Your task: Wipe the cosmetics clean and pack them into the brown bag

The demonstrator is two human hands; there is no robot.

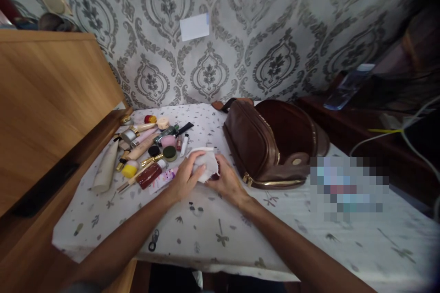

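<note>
My left hand (187, 176) presses a white wipe or cloth (207, 168) with its thumb and fingers, over the middle of the table. My right hand (228, 182) is closed around a small dark red item (216, 175). The cloth covers most of that item, so its kind is hidden. Just left of my hands lie a bottle of dark red liquid (150, 176), a floral tube (163, 179) and a dark green-lidded jar (169, 153). To the right stands a brown leather toiletry bag (250, 139), its lid unzipped and folded back.
Several cosmetics, including a large pale tube (105, 167) and a yellow-capped bottle (129, 169), crowd the left side of the cloth-covered table (195, 238). A wooden panel (51, 110) borders it on the left. A blurred-out patch (347, 188) lies at right; beyond are a clear bottle (349, 87) and cables.
</note>
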